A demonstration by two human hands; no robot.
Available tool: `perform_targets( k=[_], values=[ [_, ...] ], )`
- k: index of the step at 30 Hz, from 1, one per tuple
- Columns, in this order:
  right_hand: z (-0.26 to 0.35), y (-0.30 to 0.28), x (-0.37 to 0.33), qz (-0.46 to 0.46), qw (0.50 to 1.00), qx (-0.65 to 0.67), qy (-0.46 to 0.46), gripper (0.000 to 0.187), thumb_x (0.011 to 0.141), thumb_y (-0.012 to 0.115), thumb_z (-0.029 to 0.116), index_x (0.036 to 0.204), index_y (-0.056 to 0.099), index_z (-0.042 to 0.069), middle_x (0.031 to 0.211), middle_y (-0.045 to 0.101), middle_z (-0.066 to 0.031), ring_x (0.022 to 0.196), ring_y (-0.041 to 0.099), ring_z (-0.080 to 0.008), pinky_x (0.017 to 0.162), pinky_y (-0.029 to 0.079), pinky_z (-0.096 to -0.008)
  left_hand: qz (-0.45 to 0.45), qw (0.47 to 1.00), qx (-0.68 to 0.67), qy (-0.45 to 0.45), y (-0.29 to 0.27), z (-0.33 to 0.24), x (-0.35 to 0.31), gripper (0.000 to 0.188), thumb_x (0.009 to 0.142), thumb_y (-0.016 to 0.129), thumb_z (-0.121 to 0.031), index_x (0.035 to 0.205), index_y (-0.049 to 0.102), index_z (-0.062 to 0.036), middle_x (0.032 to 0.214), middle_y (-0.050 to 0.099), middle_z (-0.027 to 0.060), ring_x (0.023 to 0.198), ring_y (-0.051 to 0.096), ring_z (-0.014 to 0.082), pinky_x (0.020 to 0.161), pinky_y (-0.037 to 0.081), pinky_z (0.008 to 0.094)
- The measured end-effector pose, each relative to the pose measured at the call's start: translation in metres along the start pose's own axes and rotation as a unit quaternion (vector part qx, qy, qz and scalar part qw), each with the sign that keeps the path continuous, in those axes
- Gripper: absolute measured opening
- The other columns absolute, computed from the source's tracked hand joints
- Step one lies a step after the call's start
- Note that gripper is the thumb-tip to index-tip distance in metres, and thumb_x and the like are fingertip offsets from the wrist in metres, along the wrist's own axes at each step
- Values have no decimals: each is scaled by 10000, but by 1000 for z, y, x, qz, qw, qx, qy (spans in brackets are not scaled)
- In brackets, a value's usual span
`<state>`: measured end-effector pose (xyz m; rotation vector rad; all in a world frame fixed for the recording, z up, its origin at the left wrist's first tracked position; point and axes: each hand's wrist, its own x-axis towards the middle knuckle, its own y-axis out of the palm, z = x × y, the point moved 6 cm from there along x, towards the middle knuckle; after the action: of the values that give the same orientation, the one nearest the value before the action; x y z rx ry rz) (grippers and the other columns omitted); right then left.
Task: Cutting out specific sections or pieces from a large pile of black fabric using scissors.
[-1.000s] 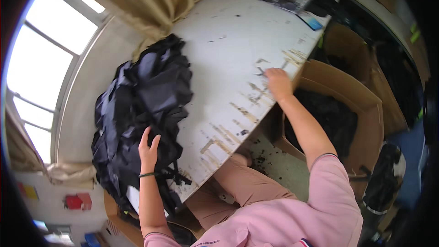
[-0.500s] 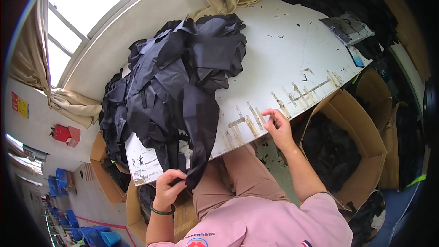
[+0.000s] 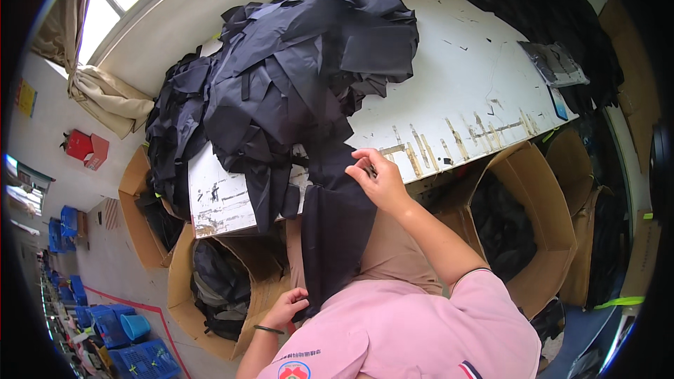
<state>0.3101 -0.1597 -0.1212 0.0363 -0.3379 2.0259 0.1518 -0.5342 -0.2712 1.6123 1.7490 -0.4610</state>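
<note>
A long piece of black fabric [image 3: 333, 238] runs from the table's front edge down over my lap. Its near end is pinched in my left hand [image 3: 289, 307], drawn close to my waist. Beside the upper part of the piece is my right hand [image 3: 381, 181], its fingers curled around something small and dark that I cannot make out. Behind them a big heap of black fabric pieces [image 3: 281, 77] covers the left of the white table [image 3: 456, 84], some strips hanging over its front edge.
Open cardboard boxes with dark cloth stand below the table, one at the right [image 3: 551, 238] and one at the left [image 3: 182, 288]. More black fabric [image 3: 554, 21] lies at the far right, near a clear plastic packet [image 3: 551, 63]. Blue crates [image 3: 144, 358] sit on the floor at left.
My left hand has pulled the fabric end down toward my waist, so the piece now stretches across my lap. My right hand has moved left, over to the piece. The view has shifted.
</note>
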Motion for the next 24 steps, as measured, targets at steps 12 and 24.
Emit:
perform_targets(
  k=[12,24],
  values=[
    [11,138,29,412,680,-603,-65,196,755,688,115,944,738,102,946,712,-99,919,689,-260,738,554,-365,214,952,164,146,106,-98,22,182,927,583,-126,1058,604,-1,981,623,11,906,544,78,809,454,227],
    [135,16,-60,386,828,406,-21,117,798,687,-59,883,655,15,859,634,-39,750,587,-82,633,440,-197,-105,863,-90,486,12,-248,2,534,864,653,-393,1220,514,-20,1133,542,51,1048,507,161,942,372,297]
  ],
)
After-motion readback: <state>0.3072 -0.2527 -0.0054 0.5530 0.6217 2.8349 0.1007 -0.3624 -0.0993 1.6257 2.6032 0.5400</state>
